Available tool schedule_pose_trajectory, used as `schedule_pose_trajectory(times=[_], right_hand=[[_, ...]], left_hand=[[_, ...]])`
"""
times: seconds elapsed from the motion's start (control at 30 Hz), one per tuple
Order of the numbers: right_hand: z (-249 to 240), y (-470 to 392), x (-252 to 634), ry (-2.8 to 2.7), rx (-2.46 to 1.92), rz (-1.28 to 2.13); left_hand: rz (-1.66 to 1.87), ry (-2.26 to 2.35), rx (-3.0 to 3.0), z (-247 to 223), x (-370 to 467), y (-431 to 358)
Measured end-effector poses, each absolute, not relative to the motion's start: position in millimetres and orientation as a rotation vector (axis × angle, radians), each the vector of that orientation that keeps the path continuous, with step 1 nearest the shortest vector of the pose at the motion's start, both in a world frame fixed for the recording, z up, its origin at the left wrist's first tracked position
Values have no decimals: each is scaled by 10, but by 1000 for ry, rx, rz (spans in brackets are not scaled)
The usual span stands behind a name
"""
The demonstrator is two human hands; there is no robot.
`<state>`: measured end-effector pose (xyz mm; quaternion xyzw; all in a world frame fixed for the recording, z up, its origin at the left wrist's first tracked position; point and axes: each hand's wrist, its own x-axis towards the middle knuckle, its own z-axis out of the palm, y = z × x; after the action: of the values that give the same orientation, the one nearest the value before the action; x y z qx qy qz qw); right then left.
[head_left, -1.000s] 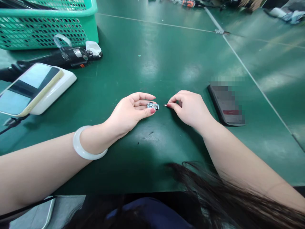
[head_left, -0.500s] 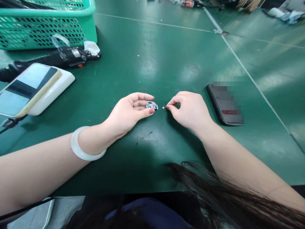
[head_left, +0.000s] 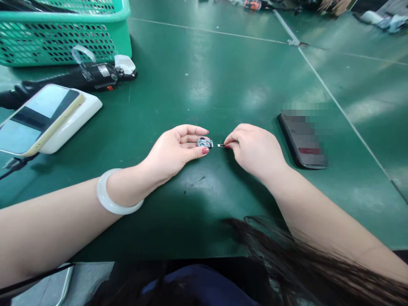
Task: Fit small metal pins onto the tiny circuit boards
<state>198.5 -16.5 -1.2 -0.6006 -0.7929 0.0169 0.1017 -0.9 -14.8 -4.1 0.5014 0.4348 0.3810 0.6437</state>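
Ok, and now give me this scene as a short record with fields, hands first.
left hand: holds a small patterned piece between thumb and fingers
right hand: pinches a slim light-tipped piece
contact: the two pieces are apart, facing each other
left wrist: pale bangle
left side: phone in a yellowish case over a white block; black tool beside a green basket
right side: dark phone, partly pixelated
surface: green tabletop

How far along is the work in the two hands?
Already picked up, and in hand: a small blue patterned piece in the left hand, a thin silvery strip in the right hand. A gap separates them; what is left cannot be told.
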Motion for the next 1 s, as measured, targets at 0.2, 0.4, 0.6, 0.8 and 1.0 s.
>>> schedule_pose_trajectory(times=[0.2,0.4,0.6,0.8,1.0], right_hand=[[18,-211,1968,-2315,-1730,7],[31,-235,1986,-2453,-1681,37],[16,-250,1957,-2501,-1708,-27],[22,-276,1952,-2484,-1679,-102],[167,-373,1797,-2232,-1601,49]], left_hand=[[842,1008,1152,-25,-1,-153],[837,1011,1152,-25,3,-154],[842,1017,1154,-24,1,-154],[840,1011,1165,-33,-2,-156],[830,1008,1169,-21,9,-162]])
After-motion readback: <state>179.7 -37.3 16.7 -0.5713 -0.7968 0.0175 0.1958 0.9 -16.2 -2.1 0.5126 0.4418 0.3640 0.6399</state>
